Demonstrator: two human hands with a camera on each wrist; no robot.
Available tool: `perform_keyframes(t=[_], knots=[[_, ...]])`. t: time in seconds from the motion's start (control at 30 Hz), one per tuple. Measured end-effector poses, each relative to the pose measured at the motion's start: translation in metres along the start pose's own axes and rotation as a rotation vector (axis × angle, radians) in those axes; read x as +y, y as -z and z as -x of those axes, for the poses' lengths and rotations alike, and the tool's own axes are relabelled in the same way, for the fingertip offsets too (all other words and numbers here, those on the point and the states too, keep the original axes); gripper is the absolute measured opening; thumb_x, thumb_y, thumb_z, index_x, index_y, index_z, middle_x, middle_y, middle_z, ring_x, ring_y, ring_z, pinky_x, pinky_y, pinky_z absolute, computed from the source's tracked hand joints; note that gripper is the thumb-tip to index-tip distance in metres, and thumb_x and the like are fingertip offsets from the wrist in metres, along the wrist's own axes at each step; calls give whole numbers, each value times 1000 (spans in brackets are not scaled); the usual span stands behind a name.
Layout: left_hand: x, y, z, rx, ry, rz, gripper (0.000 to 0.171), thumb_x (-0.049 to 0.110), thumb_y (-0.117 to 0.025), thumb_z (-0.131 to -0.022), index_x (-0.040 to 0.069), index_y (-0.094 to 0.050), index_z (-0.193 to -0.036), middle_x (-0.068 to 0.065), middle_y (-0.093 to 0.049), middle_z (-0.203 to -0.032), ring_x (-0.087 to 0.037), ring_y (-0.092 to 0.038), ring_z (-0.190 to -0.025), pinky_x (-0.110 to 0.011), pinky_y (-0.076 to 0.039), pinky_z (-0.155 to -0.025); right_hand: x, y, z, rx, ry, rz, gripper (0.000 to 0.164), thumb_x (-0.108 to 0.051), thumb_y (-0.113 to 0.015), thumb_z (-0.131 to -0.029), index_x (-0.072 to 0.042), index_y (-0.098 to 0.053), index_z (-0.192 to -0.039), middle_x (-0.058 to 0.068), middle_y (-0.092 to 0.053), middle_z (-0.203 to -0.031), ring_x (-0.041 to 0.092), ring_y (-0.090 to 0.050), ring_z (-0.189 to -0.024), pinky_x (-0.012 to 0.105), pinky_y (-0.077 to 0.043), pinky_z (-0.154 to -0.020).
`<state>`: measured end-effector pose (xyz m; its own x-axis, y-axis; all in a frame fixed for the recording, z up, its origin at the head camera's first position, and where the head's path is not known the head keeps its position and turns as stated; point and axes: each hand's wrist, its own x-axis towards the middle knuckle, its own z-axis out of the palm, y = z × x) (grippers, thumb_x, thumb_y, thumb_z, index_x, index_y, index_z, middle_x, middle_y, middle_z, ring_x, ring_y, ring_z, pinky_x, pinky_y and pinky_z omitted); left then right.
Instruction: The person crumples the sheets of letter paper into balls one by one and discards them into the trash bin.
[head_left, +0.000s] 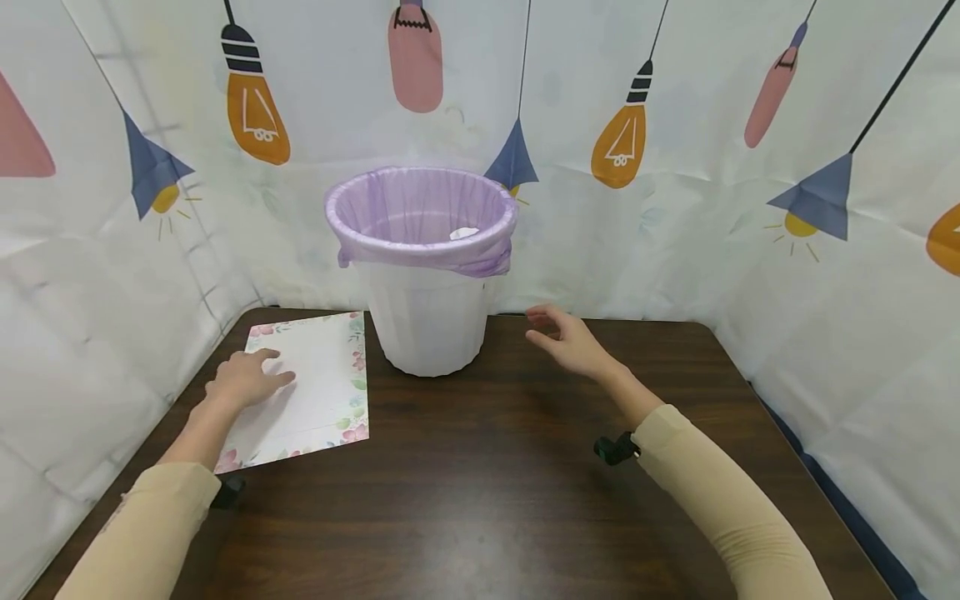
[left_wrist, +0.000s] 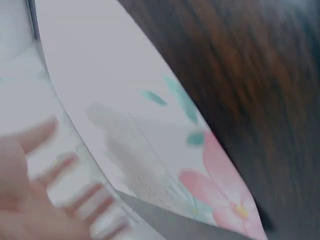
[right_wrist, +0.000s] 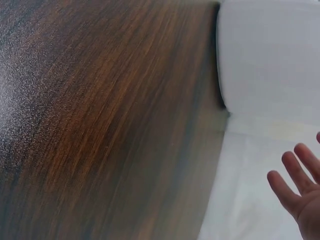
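A white sheet of paper (head_left: pixel 322 375) with a pink-flower and green-leaf border lies on the table, left of the bin. Above its left part hovers my left hand (head_left: pixel 243 379), fingers loosely spread; the left wrist view shows the hand (left_wrist: pixel 45 190) apart from the paper (left_wrist: pixel 100 60), holding nothing. A white bin (head_left: pixel 429 321) with a purple liner (head_left: pixel 420 247) stands at the table's back; something white (head_left: pixel 464 233) shows inside its rim. My right hand (head_left: pixel 570 340) is in the air right of the bin, empty, its fingers relaxed in the right wrist view.
The dark wooden table (head_left: pixel 480 467) ends just behind the bin. A white curtain (head_left: pixel 697 108) printed with lamps and bulbs hangs behind it and along both sides. Each wrist carries a small black camera, such as the right one (head_left: pixel 617 448).
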<state>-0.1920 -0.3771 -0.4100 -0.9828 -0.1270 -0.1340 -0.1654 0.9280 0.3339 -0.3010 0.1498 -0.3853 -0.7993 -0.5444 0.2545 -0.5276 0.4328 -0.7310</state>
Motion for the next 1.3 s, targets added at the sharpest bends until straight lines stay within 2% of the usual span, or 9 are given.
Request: perform_keyframes(t=[0.1,0.17,0.3,0.5,0.67,0.9,1.1,1.2,1.3], knots=[[-5,-9,-5,-32,-171,-17,74,42,-61,-101,-12,-38,-146,-54,-22,-144,-76,-19,-130,-82,-25,-100,3,-3,1,-12,-16,13,41,-25,-63,-105,-10,-55,-142,11,-61,-136,28,-57,-126,48,-49,-102],[-7,-15,-6,-83,-214,-25,79,46,-61,-101,-13,-36,-148,-57,-16,-144,-76,-14,-132,-83,-20,-102,5,-5,1,-21,-28,21,40,-27,-62,-105,-12,-56,-142,10,-61,-136,26,-57,-126,47,-49,-102],[-6,-21,-2,-138,-158,-40,84,55,-60,-99,-5,-35,-153,-54,-14,-147,-74,-14,-133,-88,-20,-95,7,-8,3,-32,-42,16,40,-27,-63,-105,-13,-56,-142,8,-61,-137,25,-57,-127,48,-49,-102],[4,-23,6,-89,-153,-97,78,53,-63,-97,-1,-43,-149,-51,-27,-139,-73,-23,-126,-87,-31,-85,11,-19,5,-31,-38,-24,40,-26,-63,-105,-11,-56,-141,8,-61,-137,26,-57,-126,49,-49,-102],[18,-32,20,-62,-176,-131,79,54,-64,-96,-3,-45,-148,-51,-33,-131,-68,-35,-116,-76,-43,-80,3,-36,6,-30,8,-46,36,-22,-65,-104,-10,-59,-138,9,-64,-133,26,-60,-122,47,-51,-100],[39,-40,37,-32,-188,-143,76,55,-67,-94,-3,-54,-142,-47,-40,-119,-60,-42,-104,-65,-49,-70,-4,-64,9,-200,66,-20,39,-20,-65,-104,-6,-57,-139,20,-62,-135,28,-58,-126,48,-51,-101],[50,-35,46,-49,-205,-181,59,38,-76,-91,0,-62,-133,-45,-45,-115,-59,-48,-101,-68,-50,-72,-8,-75,12,-270,68,-11,38,-18,-67,-103,-1,-58,-136,18,-62,-135,28,-58,-127,48,-51,-100],[55,-36,51,-21,-246,-203,54,39,-80,-87,3,-66,-125,-42,-49,-116,-59,-49,-105,-72,-48,-78,-12,-79,12,-312,77,-1,38,-17,-67,-102,0,-59,-135,16,-63,-135,27,-58,-127,46,-51,-101],[58,-41,55,-5,-284,-160,53,41,-81,-85,4,-65,-119,-34,-53,-117,-57,-48,-109,-78,-43,-82,-16,-82,14,-362,82,21,39,-17,-67,-102,-1,-59,-136,14,-63,-136,24,-58,-128,42,-51,-101]])
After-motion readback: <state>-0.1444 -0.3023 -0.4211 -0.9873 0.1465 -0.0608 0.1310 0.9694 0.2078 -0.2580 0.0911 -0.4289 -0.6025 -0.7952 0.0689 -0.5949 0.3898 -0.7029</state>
